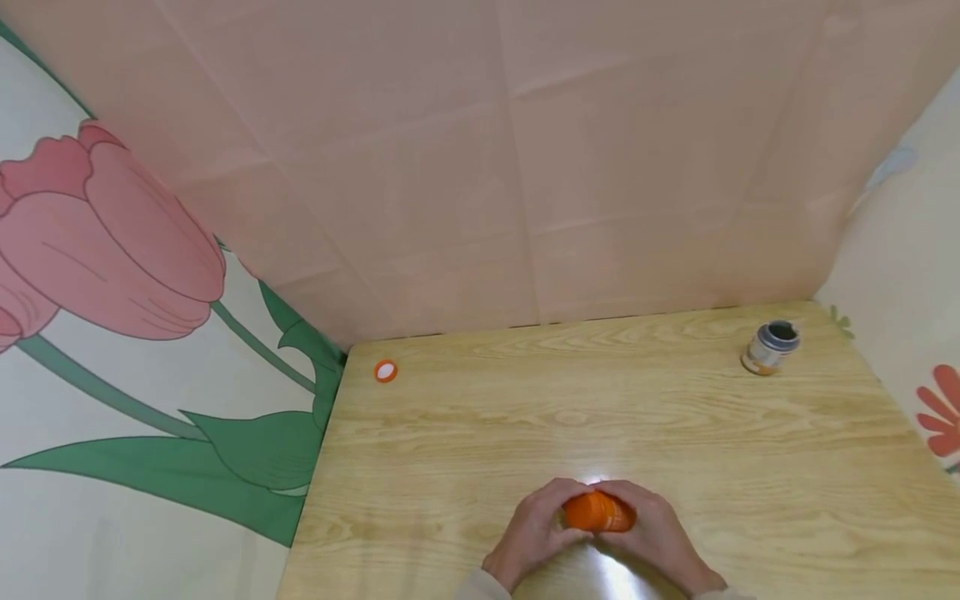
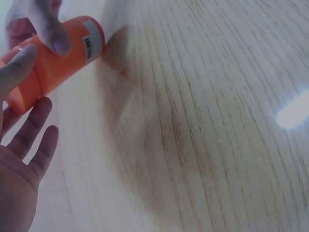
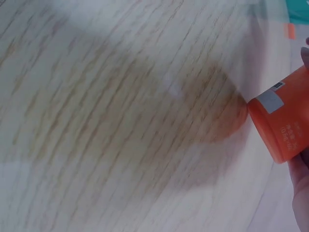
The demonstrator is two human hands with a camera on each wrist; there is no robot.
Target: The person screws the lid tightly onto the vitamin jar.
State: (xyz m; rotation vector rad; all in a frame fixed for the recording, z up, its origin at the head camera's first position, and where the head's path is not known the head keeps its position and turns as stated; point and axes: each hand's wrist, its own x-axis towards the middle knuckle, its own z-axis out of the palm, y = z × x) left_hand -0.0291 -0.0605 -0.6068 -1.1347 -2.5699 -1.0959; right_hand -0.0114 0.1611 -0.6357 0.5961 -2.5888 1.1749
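Low over the near part of the table, both hands hold an orange plastic bottle (image 1: 617,512) tilted on its side. My left hand (image 1: 531,527) pinches its orange cap (image 2: 26,92) between thumb and fingers; two fingers of that hand stand out loosely in the left wrist view. My right hand (image 1: 654,525) grips the bottle's body, with its thumb lying along the side. A white label with a barcode (image 2: 91,47) shows near the bottle's base. In the right wrist view the base end and printed text appear, while most of the right hand lies out of frame.
An orange ring-shaped lid (image 1: 386,371) with a white centre lies at the far left of the wood-grain table (image 1: 525,400). At the far right stands an open-topped jar (image 1: 770,347) with a blue rim. A pinkish cloth (image 1: 420,167) hangs along the back edge.
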